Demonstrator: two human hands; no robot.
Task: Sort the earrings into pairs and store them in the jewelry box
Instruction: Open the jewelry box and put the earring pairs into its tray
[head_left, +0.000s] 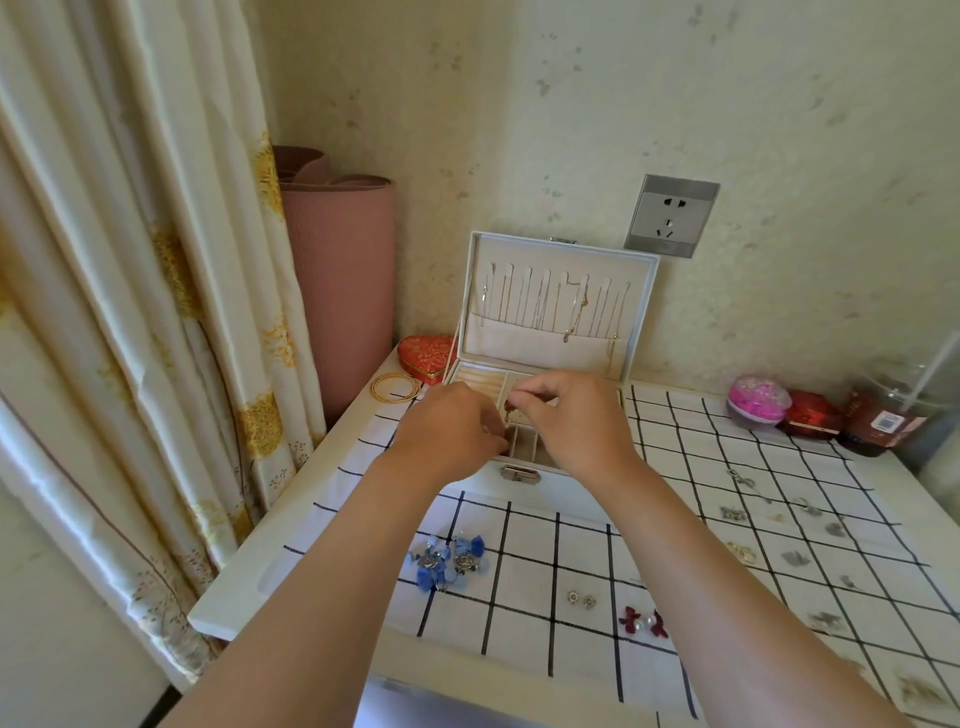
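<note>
A white jewelry box (540, 483) stands open on the checked cloth, several necklaces hanging in its raised lid (558, 301). Both hands hover over its compartments. My right hand (576, 421) pinches a small red and gold earring (508, 408) that dangles above a tray slot. My left hand (449, 434) is curled beside it, fingertips at the earring's lower end. On the cloth lie a blue tassel earring pair (449, 561), two small flower studs (581, 598), a dark red bow pair with pearls (644, 621), and several silvery earrings (789, 535) scattered to the right.
A red heart box (423, 356) and gold bangles (397, 387) sit left of the jewelry box. At the back right stand a pink round box (758, 400), a red box (810, 415) and a dark jar (878, 421). A curtain and rolled pink mat (337, 270) fill the left.
</note>
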